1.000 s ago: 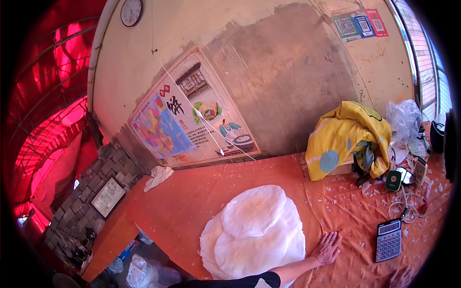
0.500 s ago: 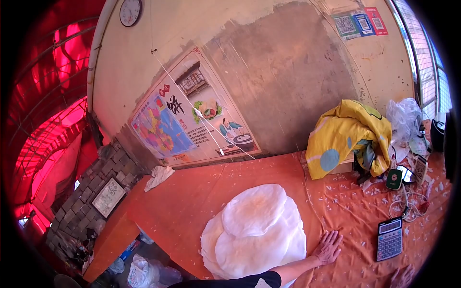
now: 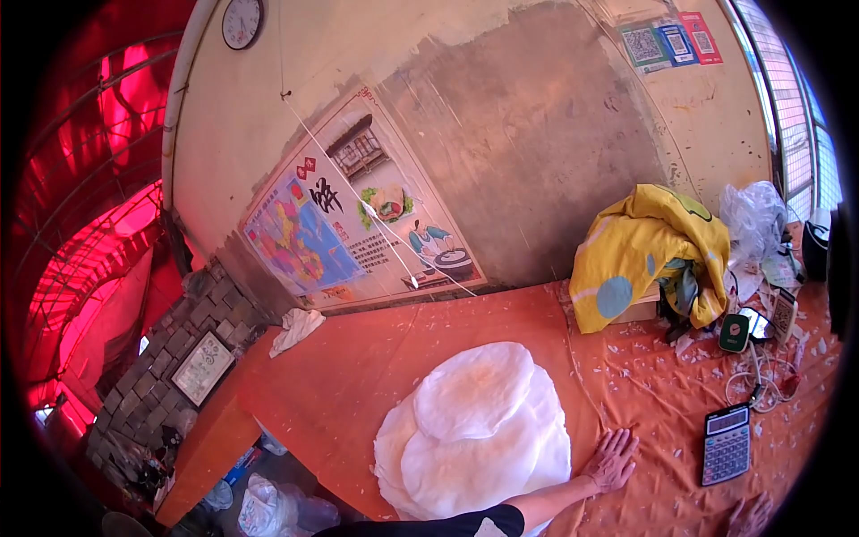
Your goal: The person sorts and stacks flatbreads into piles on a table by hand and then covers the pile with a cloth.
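My left hand [image 3: 612,461] lies palm down on the orange tablecloth [image 3: 358,358], fingers stretched out and nothing held. Its forearm crosses the lower right edge of a stack of large, round, pale flatbreads [image 3: 483,438], with a smaller round one on top. My right hand [image 3: 750,517] is at the dim bottom right edge of the view, only partly seen; its fingers look extended on the cloth. Between and above the hands is a dark calculator [image 3: 726,445], nearest to my right hand.
A yellow patterned cloth [image 3: 653,255] covers a box against the wall. Right of it are a clear plastic bag [image 3: 753,215], a small green payment device [image 3: 734,333] and tangled cables. White flakes litter the cloth. A crumpled white rag [image 3: 297,331] lies at the far left corner.
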### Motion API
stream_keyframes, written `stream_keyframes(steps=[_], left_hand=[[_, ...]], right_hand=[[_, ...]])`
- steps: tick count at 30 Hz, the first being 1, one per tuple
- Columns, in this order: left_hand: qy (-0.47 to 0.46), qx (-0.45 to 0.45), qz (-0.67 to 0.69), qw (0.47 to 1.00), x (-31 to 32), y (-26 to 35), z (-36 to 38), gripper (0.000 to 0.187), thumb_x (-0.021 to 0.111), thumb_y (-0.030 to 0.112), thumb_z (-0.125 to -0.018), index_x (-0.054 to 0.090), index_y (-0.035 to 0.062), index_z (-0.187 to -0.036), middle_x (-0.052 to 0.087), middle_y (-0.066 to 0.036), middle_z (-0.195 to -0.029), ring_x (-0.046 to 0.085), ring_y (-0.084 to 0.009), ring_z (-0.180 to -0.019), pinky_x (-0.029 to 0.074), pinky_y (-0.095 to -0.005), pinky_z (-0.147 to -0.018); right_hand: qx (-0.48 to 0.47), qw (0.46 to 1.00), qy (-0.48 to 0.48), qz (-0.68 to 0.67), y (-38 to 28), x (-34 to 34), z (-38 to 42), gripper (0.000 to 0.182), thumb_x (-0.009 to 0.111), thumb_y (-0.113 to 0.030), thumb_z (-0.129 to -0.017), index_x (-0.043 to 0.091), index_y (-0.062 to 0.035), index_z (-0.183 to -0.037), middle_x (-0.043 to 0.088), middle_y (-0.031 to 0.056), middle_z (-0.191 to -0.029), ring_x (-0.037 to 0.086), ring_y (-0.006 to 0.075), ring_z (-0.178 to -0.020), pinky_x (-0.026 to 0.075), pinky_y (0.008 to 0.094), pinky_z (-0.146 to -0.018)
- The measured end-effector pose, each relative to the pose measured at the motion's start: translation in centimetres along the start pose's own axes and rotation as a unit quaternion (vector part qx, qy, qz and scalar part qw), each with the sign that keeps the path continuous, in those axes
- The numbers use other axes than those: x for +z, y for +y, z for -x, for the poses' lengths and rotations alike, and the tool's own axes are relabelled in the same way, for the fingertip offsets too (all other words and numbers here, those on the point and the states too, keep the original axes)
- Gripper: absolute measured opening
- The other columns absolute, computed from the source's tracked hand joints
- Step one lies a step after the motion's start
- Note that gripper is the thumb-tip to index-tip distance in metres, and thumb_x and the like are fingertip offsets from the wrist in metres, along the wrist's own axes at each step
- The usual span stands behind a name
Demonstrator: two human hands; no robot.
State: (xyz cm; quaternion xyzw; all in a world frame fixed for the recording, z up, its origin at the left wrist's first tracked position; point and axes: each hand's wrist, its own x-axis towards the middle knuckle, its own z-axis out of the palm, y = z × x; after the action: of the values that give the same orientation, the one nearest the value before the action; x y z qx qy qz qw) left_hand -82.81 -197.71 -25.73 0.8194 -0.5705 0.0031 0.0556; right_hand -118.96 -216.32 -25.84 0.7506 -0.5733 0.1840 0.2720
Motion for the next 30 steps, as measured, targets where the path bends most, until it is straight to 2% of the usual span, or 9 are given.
stream_keyframes(steps=[13,30], left_hand=[[-0.031,-0.010,-0.005,0.999,-0.62,0.18,-0.03,0.063,0.040,0.035,-0.095,0.028,-0.0013,-0.145,0.028,-0.026,-0.149,0.025,-0.0384,-0.140,0.011,-0.0489,-0.117],[-0.018,-0.009,0.001,1.000,-0.20,0.06,-0.03,0.063,0.039,0.035,-0.095,0.027,-0.0014,-0.145,0.028,-0.027,-0.149,0.025,-0.0387,-0.140,0.011,-0.0488,-0.117]], right_hand=[[-0.004,1.000,0.003,-0.011,-0.17,0.38,-0.08,0.055,0.051,-0.051,-0.087,0.058,-0.0092,-0.123,0.062,0.0161,-0.117,0.057,0.0333,-0.112,0.043,0.0486,-0.090],[-0.010,1.000,0.007,-0.022,-0.51,0.84,-0.14,0.052,0.056,-0.043,-0.086,0.058,-0.0069,-0.123,0.062,0.0170,-0.118,0.055,0.0340,-0.114,0.042,0.0479,-0.094]])
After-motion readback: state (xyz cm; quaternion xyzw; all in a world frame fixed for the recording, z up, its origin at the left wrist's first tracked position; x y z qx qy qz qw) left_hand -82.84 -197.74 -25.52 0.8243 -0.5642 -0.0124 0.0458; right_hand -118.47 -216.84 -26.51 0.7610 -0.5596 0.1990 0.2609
